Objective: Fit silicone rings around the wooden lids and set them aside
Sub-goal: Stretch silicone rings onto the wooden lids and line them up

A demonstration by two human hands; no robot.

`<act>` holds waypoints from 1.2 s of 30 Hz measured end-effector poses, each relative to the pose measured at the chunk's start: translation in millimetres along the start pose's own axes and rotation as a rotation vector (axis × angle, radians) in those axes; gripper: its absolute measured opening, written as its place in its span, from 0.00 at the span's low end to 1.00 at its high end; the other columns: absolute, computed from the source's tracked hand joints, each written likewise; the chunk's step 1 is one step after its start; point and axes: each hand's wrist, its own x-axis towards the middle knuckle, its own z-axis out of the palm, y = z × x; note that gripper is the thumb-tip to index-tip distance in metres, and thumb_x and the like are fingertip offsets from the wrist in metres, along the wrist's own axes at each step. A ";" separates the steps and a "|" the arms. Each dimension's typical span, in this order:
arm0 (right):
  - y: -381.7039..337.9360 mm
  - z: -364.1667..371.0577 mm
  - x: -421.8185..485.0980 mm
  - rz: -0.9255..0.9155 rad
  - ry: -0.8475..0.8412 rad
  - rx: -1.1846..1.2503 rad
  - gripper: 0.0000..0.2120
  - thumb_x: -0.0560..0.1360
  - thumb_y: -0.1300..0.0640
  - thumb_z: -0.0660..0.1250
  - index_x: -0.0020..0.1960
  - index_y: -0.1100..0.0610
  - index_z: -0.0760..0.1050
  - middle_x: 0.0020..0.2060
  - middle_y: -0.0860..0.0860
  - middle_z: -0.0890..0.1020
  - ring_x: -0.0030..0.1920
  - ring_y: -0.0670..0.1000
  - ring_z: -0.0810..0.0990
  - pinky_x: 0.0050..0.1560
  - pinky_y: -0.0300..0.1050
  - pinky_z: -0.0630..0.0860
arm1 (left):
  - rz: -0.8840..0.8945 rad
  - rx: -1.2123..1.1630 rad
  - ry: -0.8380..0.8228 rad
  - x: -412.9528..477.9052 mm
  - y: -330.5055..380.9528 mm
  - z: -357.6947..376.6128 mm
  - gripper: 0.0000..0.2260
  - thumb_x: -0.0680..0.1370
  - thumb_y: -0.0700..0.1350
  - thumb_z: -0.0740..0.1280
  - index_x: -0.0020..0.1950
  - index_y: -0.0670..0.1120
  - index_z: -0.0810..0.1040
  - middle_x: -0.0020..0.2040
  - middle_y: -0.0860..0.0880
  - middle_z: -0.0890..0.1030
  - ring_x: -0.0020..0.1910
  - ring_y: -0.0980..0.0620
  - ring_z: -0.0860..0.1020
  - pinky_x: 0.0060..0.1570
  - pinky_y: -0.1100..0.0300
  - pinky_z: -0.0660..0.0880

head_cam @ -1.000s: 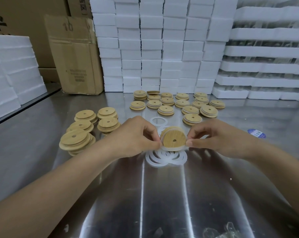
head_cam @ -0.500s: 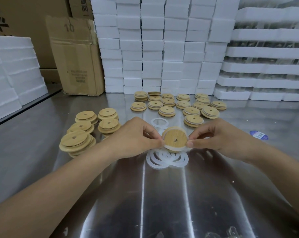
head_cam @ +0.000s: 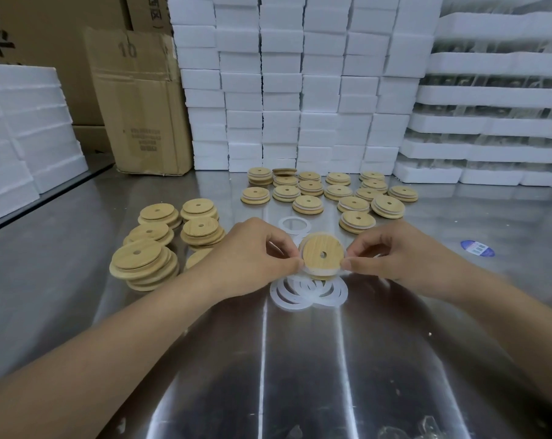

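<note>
Head view shows both hands, left hand and right hand, pinching one wooden lid with its silicone ring partly seated above the loose rings, ringed lids set behind, bare stacks apparently left.

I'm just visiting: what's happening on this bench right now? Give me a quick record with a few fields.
Hands: left hand and right hand pinch one wooden lid by its edges
Ring: a silicone ring shows around its lower rim
Spare stock: loose rings piled on the metal table under the hands
Unfitted: bare lids stacked on the left
Done: ringed lids grouped at the back
</note>
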 end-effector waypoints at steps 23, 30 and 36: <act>-1.3 7.6 -0.1 0.139 0.015 0.095 0.09 0.70 0.47 0.81 0.41 0.52 0.88 0.33 0.45 0.86 0.30 0.38 0.75 0.30 0.27 0.67 | -0.116 -0.115 -0.067 2.7 1.6 5.2 0.05 0.72 0.52 0.83 0.39 0.55 0.91 0.61 0.61 0.85 0.58 0.67 0.80 0.55 0.68 0.71; -2.2 2.8 1.4 0.067 -0.031 0.007 0.07 0.73 0.51 0.80 0.38 0.51 0.87 0.33 0.45 0.84 0.32 0.39 0.76 0.35 0.27 0.69 | -0.098 -0.124 -0.094 4.3 1.3 3.3 0.07 0.72 0.51 0.83 0.39 0.50 0.90 0.52 0.58 0.88 0.56 0.65 0.82 0.55 0.73 0.72; -2.9 3.3 0.9 -0.009 -0.018 -0.116 0.08 0.73 0.51 0.80 0.38 0.52 0.85 0.32 0.41 0.83 0.32 0.37 0.78 0.38 0.25 0.69 | -0.061 -0.085 -0.103 4.2 1.9 2.1 0.06 0.72 0.47 0.83 0.38 0.50 0.90 0.48 0.57 0.87 0.53 0.63 0.82 0.47 0.84 0.67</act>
